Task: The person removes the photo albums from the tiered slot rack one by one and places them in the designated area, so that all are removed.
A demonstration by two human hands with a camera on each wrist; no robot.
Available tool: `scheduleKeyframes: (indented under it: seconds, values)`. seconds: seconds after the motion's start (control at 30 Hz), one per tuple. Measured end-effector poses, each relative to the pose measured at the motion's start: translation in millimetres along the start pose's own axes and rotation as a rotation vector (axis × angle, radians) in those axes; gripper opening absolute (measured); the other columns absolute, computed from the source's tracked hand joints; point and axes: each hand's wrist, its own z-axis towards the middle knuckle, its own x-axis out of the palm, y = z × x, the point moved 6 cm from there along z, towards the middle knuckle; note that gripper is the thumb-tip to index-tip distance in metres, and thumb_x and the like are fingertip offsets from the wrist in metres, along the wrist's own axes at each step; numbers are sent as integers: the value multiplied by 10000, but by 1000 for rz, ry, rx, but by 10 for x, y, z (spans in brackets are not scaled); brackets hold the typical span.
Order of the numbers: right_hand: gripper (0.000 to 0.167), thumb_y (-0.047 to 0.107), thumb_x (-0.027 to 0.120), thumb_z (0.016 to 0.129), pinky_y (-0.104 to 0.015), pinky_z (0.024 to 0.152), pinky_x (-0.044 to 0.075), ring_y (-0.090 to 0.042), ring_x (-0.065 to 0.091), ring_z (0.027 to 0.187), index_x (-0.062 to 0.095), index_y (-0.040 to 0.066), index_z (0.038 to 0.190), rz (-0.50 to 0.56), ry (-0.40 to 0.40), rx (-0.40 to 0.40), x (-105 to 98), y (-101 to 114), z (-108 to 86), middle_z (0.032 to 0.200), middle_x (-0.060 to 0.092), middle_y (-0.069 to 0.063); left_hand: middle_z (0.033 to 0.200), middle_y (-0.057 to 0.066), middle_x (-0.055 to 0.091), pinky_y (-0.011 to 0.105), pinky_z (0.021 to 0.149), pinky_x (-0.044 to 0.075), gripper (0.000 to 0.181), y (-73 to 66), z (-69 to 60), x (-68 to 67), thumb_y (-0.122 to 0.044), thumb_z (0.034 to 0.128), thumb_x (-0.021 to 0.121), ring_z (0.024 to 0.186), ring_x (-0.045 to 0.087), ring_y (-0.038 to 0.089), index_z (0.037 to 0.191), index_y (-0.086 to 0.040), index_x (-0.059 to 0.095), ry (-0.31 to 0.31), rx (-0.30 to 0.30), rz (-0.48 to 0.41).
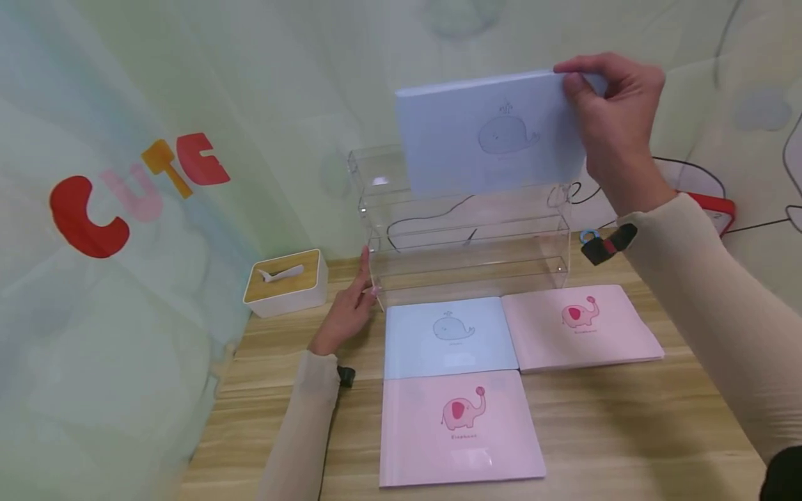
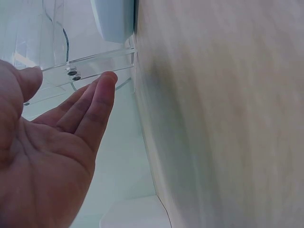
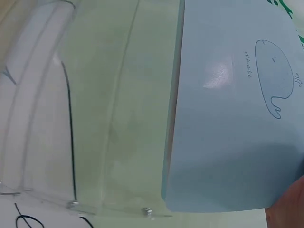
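Note:
My right hand (image 1: 626,118) pinches the upper right corner of a pale blue booklet (image 1: 447,149) with a whale drawing, held in the air at the top of a clear acrylic rack (image 1: 470,273). The right wrist view shows the word "Whale" on this booklet (image 3: 218,137); most of the hand is out of that view. My left hand (image 1: 347,309) is at the rack's left side, its fingers stretched out against the clear side panel (image 2: 104,62). Before the rack lie another blue whale booklet (image 1: 410,341), a pink elephant booklet (image 1: 413,435) below it and a second pink one (image 1: 541,330) to the right.
A white tissue box (image 1: 288,303) with a wooden lid stands left of the rack. Behind my right forearm is a red object (image 1: 711,209), partly hidden. A wall covering with the letters "CUTE" (image 1: 88,229) borders the wooden table (image 1: 269,383).

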Motion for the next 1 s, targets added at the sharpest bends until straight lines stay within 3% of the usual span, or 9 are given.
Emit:
scheduleKeyframes:
  seconds: [0.1, 0.37, 0.47, 0.57, 0.6, 0.67, 0.8, 1.0]
  values:
    - [145, 14, 730, 987, -332, 1006, 563, -160, 684, 1061, 868, 55, 1008, 18, -6, 12, -151, -76, -135, 967, 793, 64, 1506, 315, 606, 616, 1128, 526, 823, -3, 4, -5, -262, 1166, 461, 1357, 656, 449, 1708, -404, -142, -5, 11, 11]
    - [171, 113, 770, 985, -335, 1016, 586, -150, 707, 1091, 850, 75, 1131, -114, -20, 93, -604, -226, -532, 1071, 808, 56, 1542, 318, 565, 638, 1166, 490, 827, -22, -10, -4, -259, 1166, 459, 1383, 628, 469, 1707, -393, -151, 1, 13, 10]
    - [184, 100, 754, 993, -261, 928, 583, -126, 697, 1054, 846, 77, 1151, -196, -33, 115, -768, -248, -649, 1053, 799, 97, 1560, 308, 552, 632, 1168, 490, 825, -18, -8, 8, -264, 1167, 456, 1391, 624, 461, 1705, -396, -154, 4, 10, 6]
    - [183, 54, 736, 994, -170, 746, 492, -95, 631, 991, 852, 76, 1134, -263, -59, 127, -934, -267, -751, 1000, 782, 151, 1590, 287, 530, 620, 1177, 488, 822, -11, -3, 22, -270, 1168, 453, 1406, 615, 447, 1702, -409, -157, 10, 2, 3]
    - [181, 31, 729, 990, -192, 704, 459, -101, 617, 969, 853, 63, 1119, -278, -68, 122, -986, -273, -784, 979, 779, 158, 1600, 279, 523, 616, 1182, 486, 821, -8, -1, 25, -273, 1169, 452, 1412, 611, 441, 1701, -415, -157, 12, -1, 3]
    - [184, 6, 716, 992, -223, 712, 438, -105, 602, 969, 848, 39, 1117, -302, -72, 128, -1091, -289, -861, 974, 772, 163, 1607, 276, 514, 615, 1186, 482, 818, -6, 2, 29, -274, 1169, 450, 1418, 607, 439, 1702, -415, -153, 14, -3, 3]
    - [200, 7, 700, 1005, -158, 805, 508, -94, 633, 1057, 821, -3, 1164, -382, -58, 154, -1282, -333, -1036, 1041, 769, 161, 1588, 282, 532, 617, 1188, 480, 816, 0, 0, 28, -277, 1167, 454, 1416, 607, 441, 1702, -425, -144, 15, -10, -1]
    - [276, 136, 656, 1065, -42, 765, 482, -29, 507, 1136, 782, 70, 1301, -546, -31, 264, -1557, -436, -1320, 1156, 648, 273, 1572, 300, 543, 623, 1179, 485, 820, -15, -8, 23, -268, 1166, 451, 1412, 608, 452, 1701, -419, -152, 12, -9, 0]
